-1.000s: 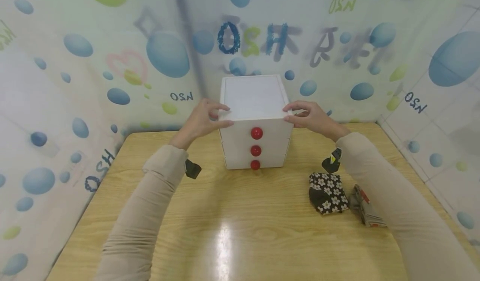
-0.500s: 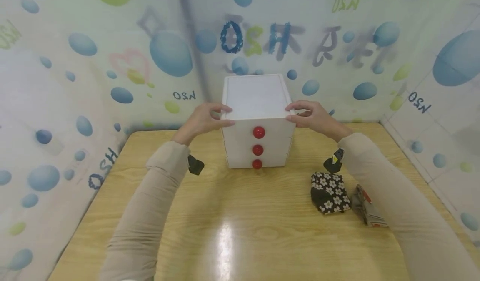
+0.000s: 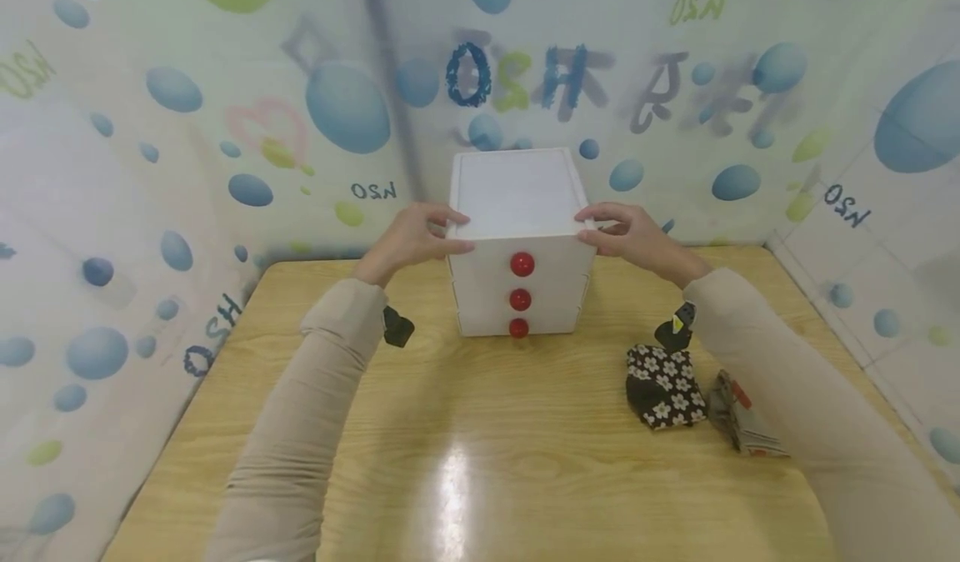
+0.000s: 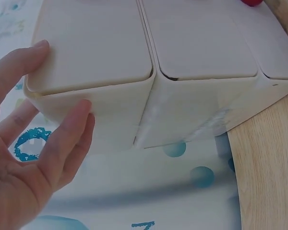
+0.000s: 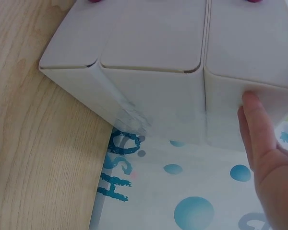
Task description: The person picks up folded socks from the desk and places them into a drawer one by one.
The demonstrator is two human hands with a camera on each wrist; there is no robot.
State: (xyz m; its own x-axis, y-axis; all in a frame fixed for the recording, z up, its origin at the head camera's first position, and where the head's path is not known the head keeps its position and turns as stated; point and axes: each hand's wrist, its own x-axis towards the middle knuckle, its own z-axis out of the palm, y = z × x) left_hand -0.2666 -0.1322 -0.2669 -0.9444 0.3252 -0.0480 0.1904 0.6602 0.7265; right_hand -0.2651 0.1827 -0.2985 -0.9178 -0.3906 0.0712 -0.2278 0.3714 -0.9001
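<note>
A white drawer unit (image 3: 517, 195) with three stacked drawers and round red knobs (image 3: 522, 263) stands on the wooden table near the back wall. My left hand (image 3: 412, 235) holds its top left front corner, thumb against the front face and fingers on the side and top. Opposite, my right hand (image 3: 637, 241) holds the top right front corner. Close up in the left wrist view, the left fingertips (image 4: 79, 112) touch the side panel. Right fingers (image 5: 254, 112) press the other side in the right wrist view, where the thumb is out of sight. All three drawers are closed.
A black pouch with white flowers (image 3: 666, 385) lies to the right on the table (image 3: 405, 462). Beside it is a folded grey-brown item with red marks (image 3: 742, 420), partly behind the right sleeve (image 3: 795, 378). A patterned wall sheet (image 3: 300, 212) hangs behind the table.
The whole head view has shifted slightly, so everything sits a little further right. Both hands keep the same hold on the drawer unit, which stays in place on the table.
</note>
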